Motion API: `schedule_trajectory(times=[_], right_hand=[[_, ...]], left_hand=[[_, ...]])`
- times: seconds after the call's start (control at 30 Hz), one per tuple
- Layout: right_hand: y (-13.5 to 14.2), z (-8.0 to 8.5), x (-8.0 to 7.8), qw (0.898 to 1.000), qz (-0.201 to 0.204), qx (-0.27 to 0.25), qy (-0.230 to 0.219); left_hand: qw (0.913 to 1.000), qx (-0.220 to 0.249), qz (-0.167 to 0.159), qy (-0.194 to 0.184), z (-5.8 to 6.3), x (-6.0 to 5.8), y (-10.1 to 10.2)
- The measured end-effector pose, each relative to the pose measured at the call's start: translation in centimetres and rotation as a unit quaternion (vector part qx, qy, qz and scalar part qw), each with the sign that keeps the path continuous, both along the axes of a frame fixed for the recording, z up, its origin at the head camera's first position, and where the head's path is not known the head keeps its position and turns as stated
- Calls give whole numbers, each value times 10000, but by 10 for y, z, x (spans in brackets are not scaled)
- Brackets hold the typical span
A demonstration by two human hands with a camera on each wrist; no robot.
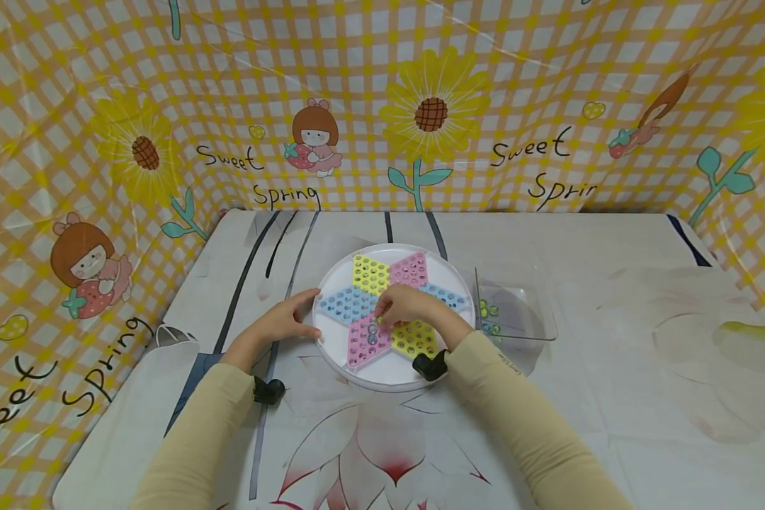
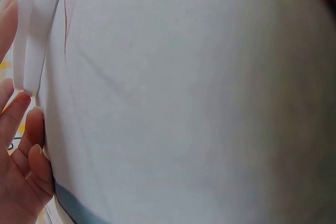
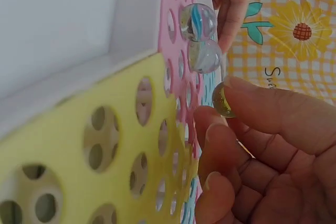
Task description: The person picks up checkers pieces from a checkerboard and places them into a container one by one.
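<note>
A round white Chinese checkers board point(image 1: 389, 381) bears a star of yellow, pink and blue triangles full of holes. My left hand point(image 1: 285, 317) touches its left rim with thumb and fingers spread; the left wrist view shows the fingertips against the white rim point(image 2: 38, 40). Over the middle of the star, my right hand point(image 1: 411, 304) pinches a yellow-green marble point(image 3: 222, 101) between thumb and fingertips. Two clear marbles point(image 3: 205, 56) with coloured swirls sit side by side in holes of the pink triangle point(image 1: 362, 348) nearest me.
Right of the board stands a clear plastic box point(image 1: 553, 315) with several yellow-green marbles point(image 1: 487, 309) and blue ones point(image 1: 492, 329). Black camera mounts point(image 1: 430, 365) are on both wrists. A checked cloth point(image 1: 357, 71) hangs behind the table point(image 1: 612, 397).
</note>
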State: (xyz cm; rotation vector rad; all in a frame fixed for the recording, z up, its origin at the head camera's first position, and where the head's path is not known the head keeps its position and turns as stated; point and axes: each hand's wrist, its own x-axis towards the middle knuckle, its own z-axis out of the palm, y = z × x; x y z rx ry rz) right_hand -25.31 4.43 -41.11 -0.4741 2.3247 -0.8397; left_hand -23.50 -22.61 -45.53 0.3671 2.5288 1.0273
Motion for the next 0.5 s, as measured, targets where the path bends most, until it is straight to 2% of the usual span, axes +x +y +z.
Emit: schedule_trajectory(times=[0.37,0.5], right_hand=[[13,4,0,9990,-99,-411,-117],[17,9,-2,9992,-75,-374,-121]], left_hand=[[9999,-47,73,-66,0,0,1],[9999,-29,66,-75,0,0,1]])
